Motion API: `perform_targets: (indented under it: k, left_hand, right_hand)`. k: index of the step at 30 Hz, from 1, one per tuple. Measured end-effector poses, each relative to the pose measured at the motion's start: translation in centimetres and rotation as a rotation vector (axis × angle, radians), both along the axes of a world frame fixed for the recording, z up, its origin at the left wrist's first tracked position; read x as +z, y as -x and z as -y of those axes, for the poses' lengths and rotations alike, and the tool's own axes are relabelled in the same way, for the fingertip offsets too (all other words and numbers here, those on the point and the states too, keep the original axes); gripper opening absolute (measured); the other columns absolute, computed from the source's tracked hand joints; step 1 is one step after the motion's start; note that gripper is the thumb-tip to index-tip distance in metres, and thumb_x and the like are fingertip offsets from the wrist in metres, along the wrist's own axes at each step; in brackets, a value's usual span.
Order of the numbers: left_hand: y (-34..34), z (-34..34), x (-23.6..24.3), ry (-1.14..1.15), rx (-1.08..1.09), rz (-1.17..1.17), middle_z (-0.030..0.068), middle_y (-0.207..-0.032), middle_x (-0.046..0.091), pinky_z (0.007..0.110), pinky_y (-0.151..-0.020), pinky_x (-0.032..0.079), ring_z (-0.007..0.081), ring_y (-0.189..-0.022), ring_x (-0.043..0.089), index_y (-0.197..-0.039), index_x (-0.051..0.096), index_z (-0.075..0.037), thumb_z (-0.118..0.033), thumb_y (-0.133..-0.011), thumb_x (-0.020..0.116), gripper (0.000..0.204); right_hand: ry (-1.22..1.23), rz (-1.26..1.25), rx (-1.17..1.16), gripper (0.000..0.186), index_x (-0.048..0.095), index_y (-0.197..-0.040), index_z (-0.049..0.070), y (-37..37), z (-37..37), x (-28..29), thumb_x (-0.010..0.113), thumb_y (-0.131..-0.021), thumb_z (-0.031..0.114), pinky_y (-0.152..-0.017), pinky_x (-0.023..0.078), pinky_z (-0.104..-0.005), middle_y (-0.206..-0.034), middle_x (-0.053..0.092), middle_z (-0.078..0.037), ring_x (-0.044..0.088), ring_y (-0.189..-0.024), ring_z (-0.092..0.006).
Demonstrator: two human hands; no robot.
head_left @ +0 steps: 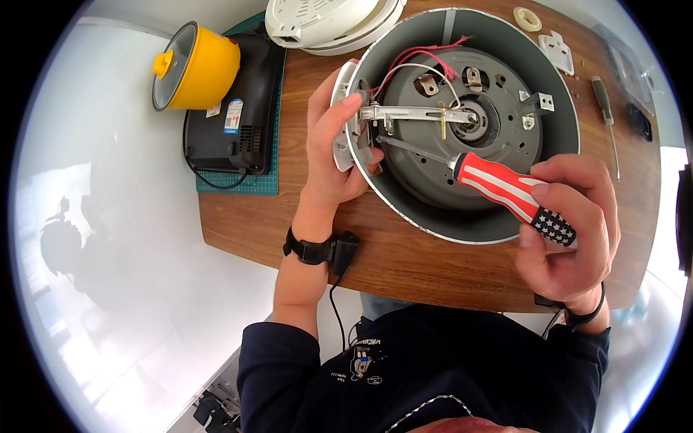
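Observation:
A round metal housing (559,137), grey inside like a rice cooker's body, lies on its side or tilted with its open end toward me. Around its left edge my left hand (328,137) is closed, gripping a white plastic panel (342,123) fixed there. My right hand (577,224) is wrapped round a screwdriver (498,184) with a red, white and dark starred handle. Its shaft reaches into the housing, the tip by the left wall just below a metal lever (415,113). Pink and white wires (411,58) run above that lever.
A second screwdriver (601,97) lies at the right of the wooden table (426,278). Behind it sit a white plastic piece (556,52) and a beige ring (528,19). A white lid (325,22) stands at the back. At left, a yellow pot (209,66) and black appliance (216,144) rest over a green mat (260,185).

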State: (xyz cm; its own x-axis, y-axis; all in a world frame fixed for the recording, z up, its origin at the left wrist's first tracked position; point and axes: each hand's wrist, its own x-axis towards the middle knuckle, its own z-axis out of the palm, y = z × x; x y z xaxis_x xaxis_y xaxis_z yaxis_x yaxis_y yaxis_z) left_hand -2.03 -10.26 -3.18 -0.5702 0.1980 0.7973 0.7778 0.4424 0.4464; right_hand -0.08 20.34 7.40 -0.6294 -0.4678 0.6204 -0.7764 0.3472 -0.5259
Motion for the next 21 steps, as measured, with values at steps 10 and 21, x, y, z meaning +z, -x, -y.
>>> perform_targets:
  k: [10,21]
  left_hand:
    - [0.0,-0.1,-0.1,-0.021,-0.015,-0.001,0.032,-0.148,0.042,0.049,-0.107,0.048,0.0421,-0.135,0.05,-0.147,0.043,-0.011,-0.031,-0.097,0.072,0.062]
    - [-0.6,-0.6,-0.8,-0.137,-0.026,0.048,0.0292,-0.15,0.042,0.046,-0.107,0.046,0.039,-0.138,0.046,-0.15,0.04,-0.008,-0.036,-0.098,0.071,0.066]
  right_hand:
    - [0.11,0.114,-0.041,0.031,0.061,-0.108,-0.002,-0.8,-2.5,-0.4,0.071,-0.083,0.014,-0.074,0.052,-0.0335,-0.102,0.064,-0.023,0.064,-0.083,-0.0248]
    - [0.386,0.386,-0.236,0.044,0.056,-0.125,-0.004,-2.2,-5.8,-1.2,0.062,-0.097,0.03,-0.065,0.042,-0.0216,-0.121,0.061,-0.016,0.052,-0.075,-0.0086]
